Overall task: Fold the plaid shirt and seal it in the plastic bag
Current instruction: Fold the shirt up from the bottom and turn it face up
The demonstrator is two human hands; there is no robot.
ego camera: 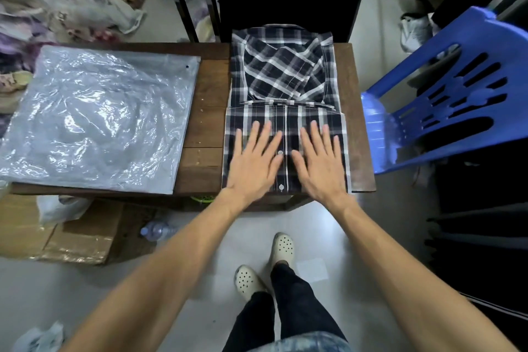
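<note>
The navy and white plaid shirt (283,77) lies folded into a narrow rectangle on the right half of the wooden table (204,111). Its lower part is folded up over the near half, button placket facing up. My left hand (257,158) presses flat on that near fold, fingers straight and spread. My right hand (318,157) presses flat just right of the placket, fingers also straight. A clear, crinkled plastic bag (97,120) lies flat on the left half of the table, apart from the shirt.
A blue plastic chair (445,100) stands close to the table's right edge. Piles of bagged clothes (57,0) fill the far left. A cardboard box (77,240) and a water bottle (157,230) lie on the floor under the table's near edge.
</note>
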